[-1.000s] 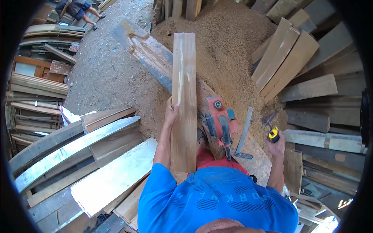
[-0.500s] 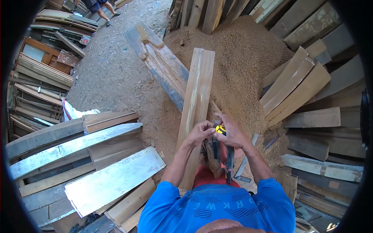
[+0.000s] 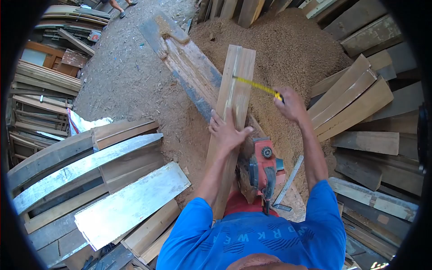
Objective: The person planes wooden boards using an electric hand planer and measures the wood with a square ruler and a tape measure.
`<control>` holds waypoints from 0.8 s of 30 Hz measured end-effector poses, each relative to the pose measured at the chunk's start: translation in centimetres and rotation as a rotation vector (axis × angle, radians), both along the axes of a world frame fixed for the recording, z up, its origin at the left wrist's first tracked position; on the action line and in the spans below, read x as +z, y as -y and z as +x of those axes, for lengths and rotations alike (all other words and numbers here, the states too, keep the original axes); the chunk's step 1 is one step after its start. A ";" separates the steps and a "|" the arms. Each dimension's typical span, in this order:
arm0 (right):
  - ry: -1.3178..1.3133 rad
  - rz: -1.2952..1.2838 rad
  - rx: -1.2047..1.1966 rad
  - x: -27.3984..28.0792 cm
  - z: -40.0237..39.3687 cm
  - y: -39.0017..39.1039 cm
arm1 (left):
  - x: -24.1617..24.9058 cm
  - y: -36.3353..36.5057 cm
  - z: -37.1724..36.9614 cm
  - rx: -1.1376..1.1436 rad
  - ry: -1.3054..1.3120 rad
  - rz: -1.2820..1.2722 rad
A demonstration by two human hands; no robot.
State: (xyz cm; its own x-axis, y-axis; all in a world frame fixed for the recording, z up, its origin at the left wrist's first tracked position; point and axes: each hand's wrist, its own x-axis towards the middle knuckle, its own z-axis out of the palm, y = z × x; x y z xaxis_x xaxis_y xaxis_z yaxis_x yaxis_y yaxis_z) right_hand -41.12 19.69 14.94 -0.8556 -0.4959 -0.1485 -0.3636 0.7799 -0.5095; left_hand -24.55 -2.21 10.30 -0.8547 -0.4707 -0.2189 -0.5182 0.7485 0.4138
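Two narrow planks (image 3: pixel 246 67) lie side by side, running away from my body. My left hand (image 3: pixel 228 131) rests on them with its fingers spread. To the right, my right hand (image 3: pixel 289 104) is closed around a tape measure (image 3: pixel 280 96). Its yellow blade (image 3: pixel 254 84) is drawn out and reaches across the planks, its tip near the seam between them. Under the planks, a long weathered board (image 3: pixel 191 67) lies at a slant. A red electric planer (image 3: pixel 264 157) sits just right of my left forearm.
A metal try square (image 3: pixel 288 182) lies right of the planer. Wood shavings (image 3: pixel 283 49) are heaped ahead. Stacked boards (image 3: pixel 360 96) line the right, and more timber with a whitish board (image 3: pixel 132 204) fills the left. A person's legs (image 3: pixel 118 6) show at the far upper left.
My hands were together at the tape measure; now they are apart. The right has moved right and forward with the tape drawn out. The left has come down flat on the planks, and the planer is uncovered.
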 end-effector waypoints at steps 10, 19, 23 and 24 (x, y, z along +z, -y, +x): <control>0.028 0.058 0.103 -4.8 -8.8 4.8 | -2.1 -1.6 -0.5 -0.024 0.038 -0.179; 0.103 0.012 0.100 -7.1 -9.9 4.0 | -2.7 -1.8 -0.5 -0.037 -0.024 -0.221; 0.097 -0.002 0.089 -7.6 -10.0 3.9 | -2.7 -1.8 -0.7 -0.040 -0.017 -0.235; 0.096 -0.003 0.091 -7.6 -9.9 3.9 | -2.7 -1.8 -0.7 -0.041 -0.019 -0.236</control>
